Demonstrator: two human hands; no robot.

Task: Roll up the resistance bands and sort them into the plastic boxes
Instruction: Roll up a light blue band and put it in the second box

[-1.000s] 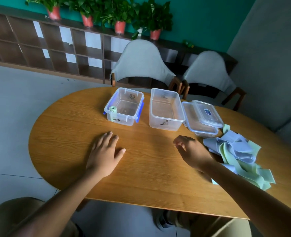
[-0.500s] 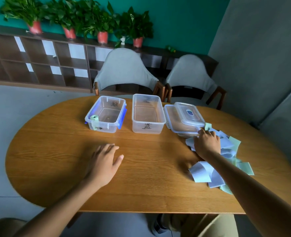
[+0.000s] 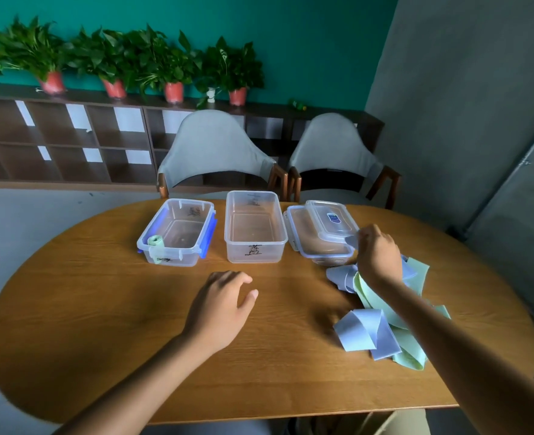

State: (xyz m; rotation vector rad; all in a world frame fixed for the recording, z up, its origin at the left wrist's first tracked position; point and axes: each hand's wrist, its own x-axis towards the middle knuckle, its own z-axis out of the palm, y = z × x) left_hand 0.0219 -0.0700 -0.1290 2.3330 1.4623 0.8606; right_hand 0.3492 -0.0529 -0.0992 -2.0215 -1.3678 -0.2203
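Observation:
A loose pile of pale blue and light green resistance bands (image 3: 381,321) lies at the right of the table. My right hand (image 3: 377,255) is raised over the pile's far end and pinches a blue band (image 3: 342,277) that trails down from it. My left hand (image 3: 224,306) rests on the table in the middle, fingers relaxed, holding nothing. Two clear plastic boxes stand at the far side: the left box (image 3: 177,265) with blue clips holds one rolled green band (image 3: 156,241), and the middle box (image 3: 254,255) has nothing in it.
Two clear lids (image 3: 322,229) are stacked to the right of the boxes, just beyond my right hand. Two grey chairs (image 3: 215,152) stand behind the oval wooden table (image 3: 102,309). A shelf with potted plants (image 3: 115,64) runs along the green wall.
My right hand went from the table's middle to the band pile and has lifted a blue band towards the lids. The left hand stayed put; the view shifted.

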